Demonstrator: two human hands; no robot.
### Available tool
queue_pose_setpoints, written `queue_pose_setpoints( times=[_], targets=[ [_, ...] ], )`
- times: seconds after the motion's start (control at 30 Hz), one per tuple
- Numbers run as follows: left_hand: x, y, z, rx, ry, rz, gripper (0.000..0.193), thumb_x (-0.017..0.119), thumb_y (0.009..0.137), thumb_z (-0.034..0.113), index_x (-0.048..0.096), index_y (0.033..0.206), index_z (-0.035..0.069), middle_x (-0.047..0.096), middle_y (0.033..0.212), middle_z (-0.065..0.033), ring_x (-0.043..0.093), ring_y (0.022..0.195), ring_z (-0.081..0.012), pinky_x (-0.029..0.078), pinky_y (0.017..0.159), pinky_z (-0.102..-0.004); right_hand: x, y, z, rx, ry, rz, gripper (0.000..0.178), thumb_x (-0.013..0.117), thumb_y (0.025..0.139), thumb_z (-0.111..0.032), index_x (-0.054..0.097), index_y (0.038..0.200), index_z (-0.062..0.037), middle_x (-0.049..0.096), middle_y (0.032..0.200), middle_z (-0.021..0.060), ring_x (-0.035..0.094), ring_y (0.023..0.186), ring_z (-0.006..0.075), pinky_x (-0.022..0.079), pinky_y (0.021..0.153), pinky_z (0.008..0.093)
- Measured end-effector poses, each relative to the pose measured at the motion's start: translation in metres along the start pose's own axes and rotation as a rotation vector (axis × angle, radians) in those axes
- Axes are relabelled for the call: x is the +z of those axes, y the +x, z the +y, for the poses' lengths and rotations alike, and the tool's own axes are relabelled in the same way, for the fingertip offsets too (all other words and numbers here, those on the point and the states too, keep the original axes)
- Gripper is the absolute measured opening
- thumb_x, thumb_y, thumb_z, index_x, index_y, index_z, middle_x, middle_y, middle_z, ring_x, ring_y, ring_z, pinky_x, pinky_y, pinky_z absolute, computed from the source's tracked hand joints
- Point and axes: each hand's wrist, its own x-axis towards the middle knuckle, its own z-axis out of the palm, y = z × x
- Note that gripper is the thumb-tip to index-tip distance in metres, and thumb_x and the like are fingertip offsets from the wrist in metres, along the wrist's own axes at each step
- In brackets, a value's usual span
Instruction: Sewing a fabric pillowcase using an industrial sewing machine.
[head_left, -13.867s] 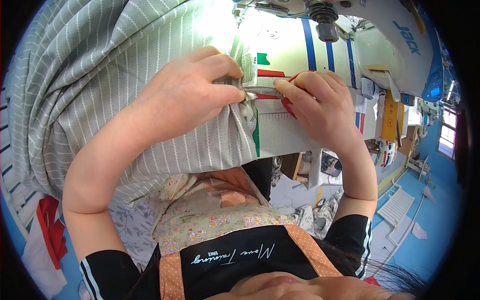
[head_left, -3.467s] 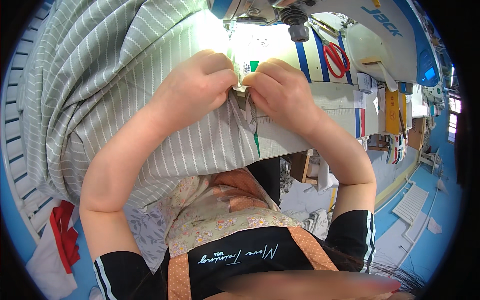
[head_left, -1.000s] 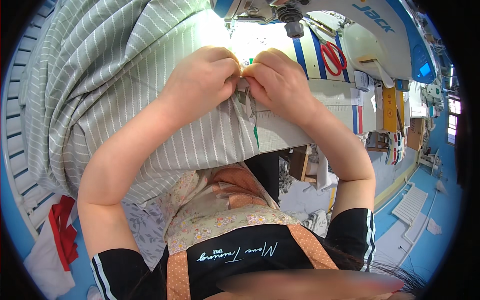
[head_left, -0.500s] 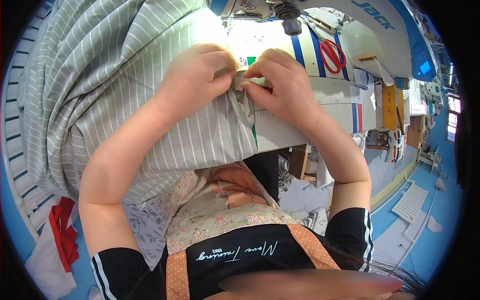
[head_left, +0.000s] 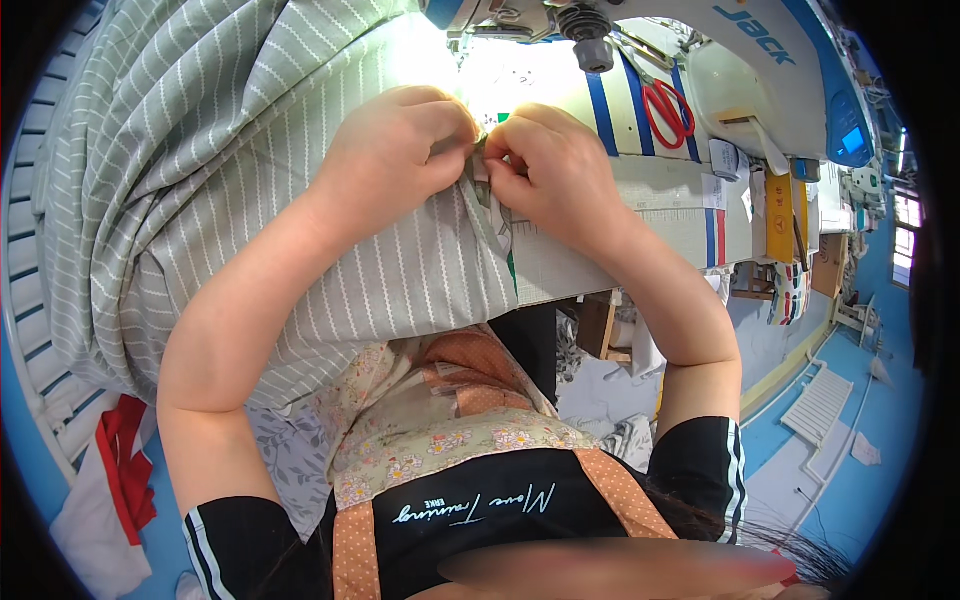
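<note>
We see the grey striped cloth point(head_left: 370, 290) heaped over the left of the scene, running from the far side down toward the person's lap, its right edge lying between the two hands. The left hand point(head_left: 405, 140) rests on the cloth near that edge, fingers bent and thumb drawn in, the opening narrow. The right hand point(head_left: 555, 165) faces it from the right, over the table point(head_left: 580, 270), fingers curled and thumb close to the forefinger. The fingertips of both come near each other at the cloth's edge, but glare and bent fingers hide them, so we cannot tell whether either pinches it. Beyond the hands, at the far side, we find the sewing machine point(head_left: 795, 85), with a small lit screen point(head_left: 852, 139) at its right end. Red-handled scissors point(head_left: 665, 112) lie to the right of the hands, well apart from them. Farther right stands a yellow box point(head_left: 779, 222). On the near side we see a flowered apron point(head_left: 450, 440), and at the near left a red and white fabric point(head_left: 122, 450) hangs.
</note>
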Motion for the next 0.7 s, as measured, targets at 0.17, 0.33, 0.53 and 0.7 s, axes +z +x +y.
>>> queue_pose_setpoints(
  times=[0.17,0.33,0.53,0.7],
  targets=[
    [-0.0002,0.0,0.0004,-0.002,0.029,-0.006,0.01,0.067,0.081,0.01,0.07,0.088,0.004,0.068,0.091,-0.0103,0.065,0.087,-0.0308,0.053,0.076,-0.0402,-0.0018,-0.0006,-0.0018,0.032,0.033,0.015,0.011,0.072,0.075,-0.008,0.064,0.082,-0.0027,0.058,0.074,0.0081,0.06,0.069,0.0269,0.048,0.063,0.0388],
    [-0.0006,-0.0002,0.0011,0.0,0.039,-0.014,0.01,0.066,0.081,0.011,0.07,0.088,0.004,0.068,0.091,-0.0097,0.065,0.087,-0.0307,0.053,0.077,-0.0401,0.001,0.0027,-0.0007,0.005,-0.025,0.003,0.012,0.071,0.074,-0.008,0.063,0.081,-0.0033,0.058,0.074,0.0081,0.059,0.069,0.0274,0.048,0.063,0.0387],
    [0.0004,0.0001,-0.0002,-0.005,0.038,-0.015,0.01,0.067,0.08,0.01,0.07,0.087,0.005,0.068,0.091,-0.0087,0.065,0.087,-0.0301,0.054,0.076,-0.04,0.0031,0.0004,0.0015,-0.127,-0.065,0.053,0.014,0.071,0.071,-0.006,0.061,0.081,-0.0042,0.057,0.074,0.0076,0.058,0.069,0.0277,0.048,0.062,0.0386],
    [0.0001,0.0001,-0.0015,0.142,0.131,0.003,0.008,0.068,0.079,0.009,0.07,0.086,0.007,0.068,0.092,-0.0062,0.065,0.088,-0.0285,0.054,0.075,-0.0391,0.0031,-0.0007,0.0015,-0.258,-0.084,0.144,0.017,0.071,0.069,-0.003,0.06,0.081,-0.0042,0.056,0.074,0.0076,0.058,0.068,0.0277,0.048,0.059,0.0379]
  ],
)
